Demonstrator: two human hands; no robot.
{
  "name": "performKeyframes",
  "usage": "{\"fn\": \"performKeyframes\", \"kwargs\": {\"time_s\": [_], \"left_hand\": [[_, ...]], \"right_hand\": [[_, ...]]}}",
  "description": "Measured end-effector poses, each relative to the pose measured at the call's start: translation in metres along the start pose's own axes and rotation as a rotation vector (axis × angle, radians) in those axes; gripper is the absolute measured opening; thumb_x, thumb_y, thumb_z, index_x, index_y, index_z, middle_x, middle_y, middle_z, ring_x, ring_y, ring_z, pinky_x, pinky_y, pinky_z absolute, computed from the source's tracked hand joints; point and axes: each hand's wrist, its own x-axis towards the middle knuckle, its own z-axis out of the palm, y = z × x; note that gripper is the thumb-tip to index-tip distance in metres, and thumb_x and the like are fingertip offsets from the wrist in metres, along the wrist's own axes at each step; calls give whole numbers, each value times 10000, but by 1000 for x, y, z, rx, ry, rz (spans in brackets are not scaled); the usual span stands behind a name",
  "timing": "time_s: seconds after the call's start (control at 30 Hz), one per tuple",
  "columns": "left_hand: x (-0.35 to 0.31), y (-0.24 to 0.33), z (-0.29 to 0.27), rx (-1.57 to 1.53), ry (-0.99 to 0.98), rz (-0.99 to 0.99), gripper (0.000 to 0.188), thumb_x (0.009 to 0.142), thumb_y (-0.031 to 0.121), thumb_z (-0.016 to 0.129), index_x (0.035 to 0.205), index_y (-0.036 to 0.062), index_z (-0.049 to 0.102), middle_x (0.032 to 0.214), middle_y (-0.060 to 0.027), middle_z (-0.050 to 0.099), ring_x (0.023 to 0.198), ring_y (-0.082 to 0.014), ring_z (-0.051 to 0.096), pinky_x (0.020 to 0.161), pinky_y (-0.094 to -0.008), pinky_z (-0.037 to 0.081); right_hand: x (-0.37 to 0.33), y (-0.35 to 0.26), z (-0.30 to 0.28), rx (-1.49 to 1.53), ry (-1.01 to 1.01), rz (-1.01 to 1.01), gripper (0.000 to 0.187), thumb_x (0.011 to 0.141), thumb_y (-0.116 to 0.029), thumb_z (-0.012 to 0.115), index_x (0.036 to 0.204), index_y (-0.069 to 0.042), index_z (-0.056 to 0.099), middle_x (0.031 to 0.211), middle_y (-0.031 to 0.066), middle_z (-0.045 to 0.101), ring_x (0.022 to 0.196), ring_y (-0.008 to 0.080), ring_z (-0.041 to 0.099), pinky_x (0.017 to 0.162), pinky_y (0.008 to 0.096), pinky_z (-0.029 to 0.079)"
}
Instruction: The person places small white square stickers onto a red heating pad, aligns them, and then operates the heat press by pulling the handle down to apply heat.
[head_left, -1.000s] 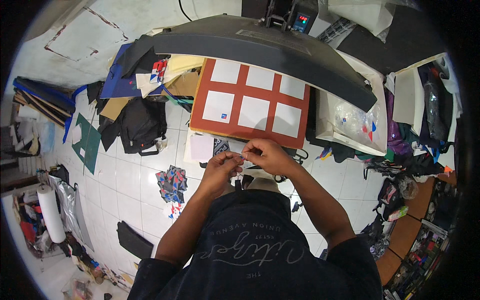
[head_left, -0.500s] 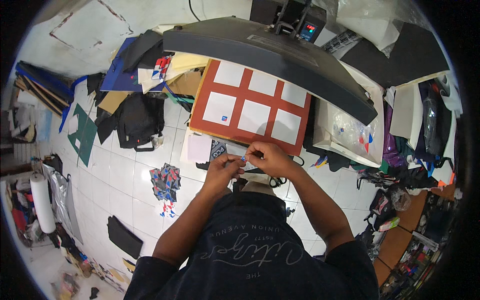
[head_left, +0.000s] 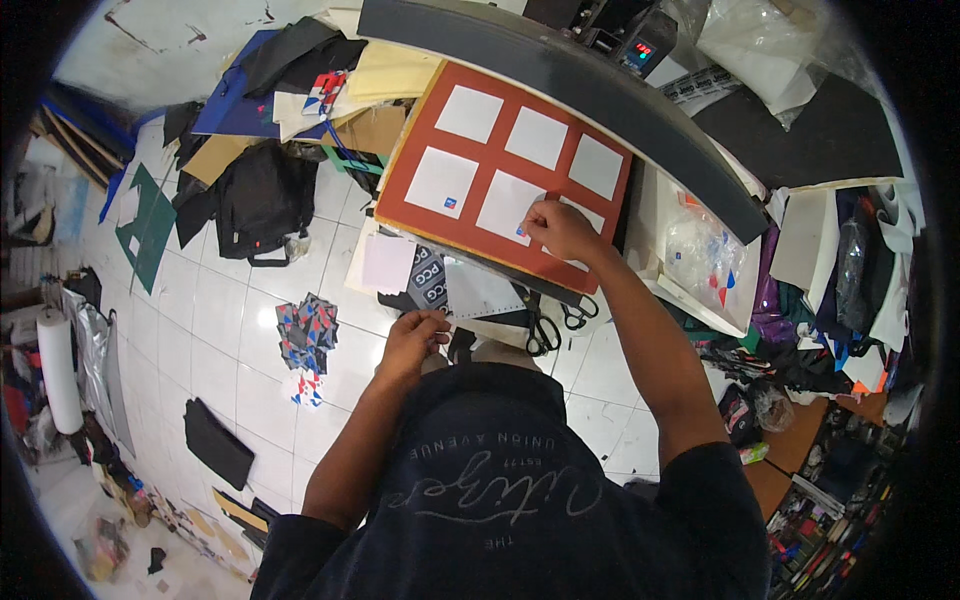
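A red-brown press mat (head_left: pixel 470 225) carries several white fabric squares (head_left: pixel 442 180). My right hand (head_left: pixel 560 228) reaches out over it, fingertips pinched on a small sticker against one white square (head_left: pixel 508 205). My left hand (head_left: pixel 414 335) stays low near my body, fingers curled around a small scrap of backing paper. The dark upper plate (head_left: pixel 600 90) of the heat press arcs above the mat.
Black scissors (head_left: pixel 545 330) lie by the mat's near edge beside white paper sheets (head_left: pixel 388 262). A black bag (head_left: pixel 262 195), coloured fabric scraps (head_left: pixel 305 330) and a paper roll (head_left: pixel 60 370) are on the tiled floor. Piles of bags and plastic crowd the right side.
Both hands were together in front of my chest peeling something. Now my right hand has moved forward onto a white square, and my left hand has dropped back.
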Motion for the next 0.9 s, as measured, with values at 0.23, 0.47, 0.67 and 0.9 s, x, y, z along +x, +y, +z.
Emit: {"fn": "performKeyframes", "kwargs": {"time_s": [0.23,0.47,0.67,0.9], "left_hand": [[-5,-14,-22,-57,77,-28,204,910,205,603,1028,39,607,892,-23,642,745,-106,577,664,-222,441],[-6,-13,-23,-6,62,-20,220,911,237,614,1013,42,608,879,-18,639,733,-96,571,639,-211,427],[-6,-13,-25,-17,50,-32,246,903,252,631,1016,35,608,876,-23,640,721,-92,568,629,-208,424],[-7,-12,-28,-2,82,-49,264,899,247,645,1034,24,607,884,-44,640,715,-94,571,616,-213,427]], "right_hand": [[-5,-7,5,-131,91,-49,209,864,-234,644,855,-26,647,758,95,666,705,214,652,630,337,486],[-12,-15,10,-150,159,-43,201,868,-248,633,861,-47,647,741,86,652,686,233,635,629,343,477],[-11,-13,10,-143,166,-59,213,866,-254,635,833,-44,642,757,96,652,707,237,639,640,351,478],[-11,-16,10,-176,165,-24,216,865,-261,635,845,-47,655,787,100,660,731,252,647,659,362,489]]}}
